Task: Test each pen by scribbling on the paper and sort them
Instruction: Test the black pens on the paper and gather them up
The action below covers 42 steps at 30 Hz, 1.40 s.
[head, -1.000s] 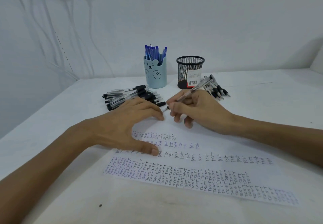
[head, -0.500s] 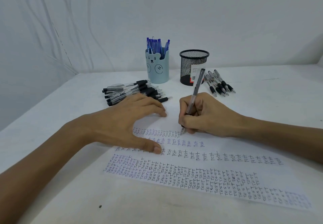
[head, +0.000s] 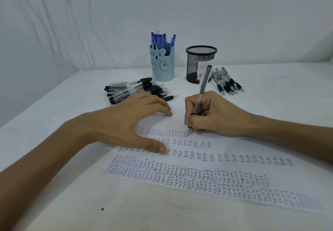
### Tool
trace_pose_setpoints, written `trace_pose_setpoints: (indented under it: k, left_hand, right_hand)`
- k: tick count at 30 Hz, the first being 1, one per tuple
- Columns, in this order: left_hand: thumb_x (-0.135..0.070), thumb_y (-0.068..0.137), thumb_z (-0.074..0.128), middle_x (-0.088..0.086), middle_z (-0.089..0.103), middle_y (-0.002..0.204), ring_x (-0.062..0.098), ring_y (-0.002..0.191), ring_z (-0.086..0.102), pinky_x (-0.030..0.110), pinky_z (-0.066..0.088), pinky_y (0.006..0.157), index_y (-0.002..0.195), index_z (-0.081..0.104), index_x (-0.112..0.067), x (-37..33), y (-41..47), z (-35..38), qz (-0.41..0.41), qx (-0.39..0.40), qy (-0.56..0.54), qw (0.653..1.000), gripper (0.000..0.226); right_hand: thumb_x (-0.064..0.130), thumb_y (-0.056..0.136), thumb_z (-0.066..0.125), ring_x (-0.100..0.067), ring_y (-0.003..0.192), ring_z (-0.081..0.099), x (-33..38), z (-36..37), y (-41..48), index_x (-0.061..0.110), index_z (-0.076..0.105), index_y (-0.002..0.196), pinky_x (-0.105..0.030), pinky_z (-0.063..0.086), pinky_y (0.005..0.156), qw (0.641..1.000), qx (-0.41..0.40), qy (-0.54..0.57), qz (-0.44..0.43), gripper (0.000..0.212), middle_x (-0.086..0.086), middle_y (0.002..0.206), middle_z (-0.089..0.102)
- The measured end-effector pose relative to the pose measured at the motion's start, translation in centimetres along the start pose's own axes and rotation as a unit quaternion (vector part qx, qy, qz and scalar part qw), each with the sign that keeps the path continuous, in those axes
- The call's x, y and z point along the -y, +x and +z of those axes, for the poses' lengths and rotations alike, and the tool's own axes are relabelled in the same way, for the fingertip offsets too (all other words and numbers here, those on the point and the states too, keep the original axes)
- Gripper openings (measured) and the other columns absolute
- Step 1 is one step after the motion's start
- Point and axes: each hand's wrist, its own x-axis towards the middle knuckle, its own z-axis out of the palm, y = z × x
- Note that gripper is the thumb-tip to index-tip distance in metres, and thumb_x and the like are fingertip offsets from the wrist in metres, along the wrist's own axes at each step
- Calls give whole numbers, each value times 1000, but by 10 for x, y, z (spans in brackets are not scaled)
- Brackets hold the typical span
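Note:
A white paper sheet [head: 225,160] covered in rows of small "test" words lies on the table. My right hand [head: 214,115] grips a clear black-ink pen [head: 202,88] upright, its tip touching the paper at the right end of the top row. My left hand [head: 133,120] rests flat on the paper's left part, fingers spread and thumb pressing down. A pile of black pens [head: 137,90] lies behind the left hand. A smaller group of black pens [head: 228,82] lies right of the mesh cup.
A light blue bear cup [head: 163,64] holding several blue pens stands at the back, with a black mesh cup [head: 200,63] to its right. A white wall runs behind the table. A small dark speck [head: 102,208] sits near the front edge.
My right hand turned the pen from lying low between the hands to upright and set its tip on the paper. The left hand stayed in place.

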Motion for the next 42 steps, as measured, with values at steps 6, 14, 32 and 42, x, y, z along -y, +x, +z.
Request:
trace_pose_setpoints:
  k: [6,14,32,42]
  left_hand:
    - [-84,76,63,-35,33,146,-4,144,24,19,20,118,144,44,-44,0,0,0,-2,-2,1,1000,81]
    - [-84,77,63,-36,33,146,-5,144,24,18,22,116,145,44,-44,0,0,0,-2,2,0,1000,81]
    - [-87,76,61,-33,35,147,0,146,26,33,29,121,144,45,-44,0,0,0,-4,4,-4,1000,83]
    - [-85,76,61,-32,35,147,-1,145,25,27,25,120,145,45,-43,3,2,1,4,-7,-3,1000,83]
  right_hand:
    - [-9,90,61,-19,54,53,0,0,1,-4,57,76,-29,43,55,1000,-7,-13,5,15,-24,62,59]
    - [7,82,63,-26,57,51,0,2,2,10,61,70,-44,39,59,1000,-11,-11,3,12,-19,64,63]
    - [0,87,65,-20,54,51,-3,0,2,8,60,72,-26,38,50,1000,-26,-13,7,18,-9,59,63]
    - [-1,88,62,-16,49,49,-2,0,3,4,56,72,-19,35,44,999,-39,-30,11,18,-6,56,60]
